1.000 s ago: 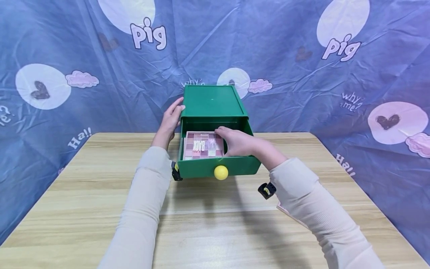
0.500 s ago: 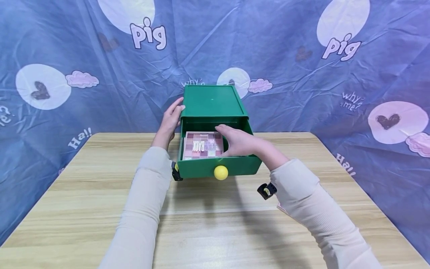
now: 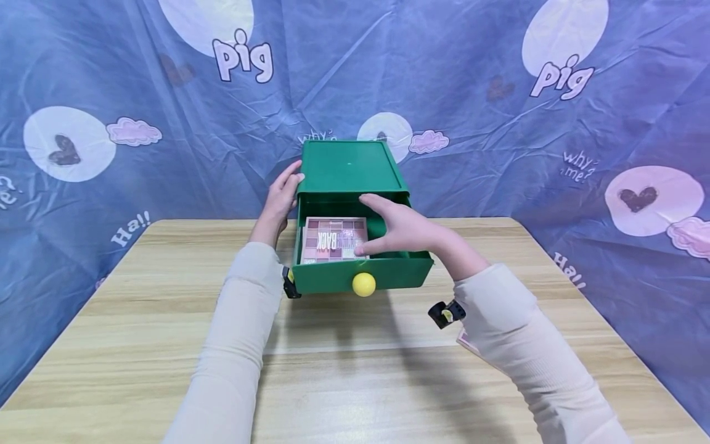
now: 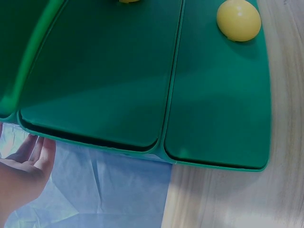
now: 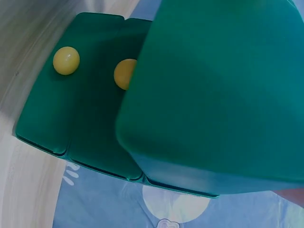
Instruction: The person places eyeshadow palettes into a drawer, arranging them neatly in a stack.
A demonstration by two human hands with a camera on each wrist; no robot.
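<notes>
A green drawer cabinet (image 3: 352,165) stands on the table with its top drawer (image 3: 327,279) pulled out. Inside that drawer, toward the left, lies a pink eyeshadow palette (image 3: 327,240) with lettering across its lid. My right hand (image 3: 407,231) hovers over the drawer's right part, thumb and fingers spread apart; the thumb tip overlaps the palette's right edge in the head view. My left hand (image 3: 281,200) rests with extended fingers (image 4: 46,154) against the cabinet's left side. In the right wrist view, the drawer hides nearly all of my right hand.
A yellow round knob (image 3: 363,284) sits on the open drawer's front. Lower drawer fronts with yellow knobs (image 4: 239,20) show beneath. Under my right forearm, a pink-edged flat item (image 3: 468,342) lies partly hidden on the wooden table (image 3: 138,345). A blue printed cloth (image 3: 471,80) hangs behind.
My right hand has come off the palette's right edge, lifting slightly and spreading its thumb and fingers wider. The palette stays in the drawer, and my left hand keeps its place.
</notes>
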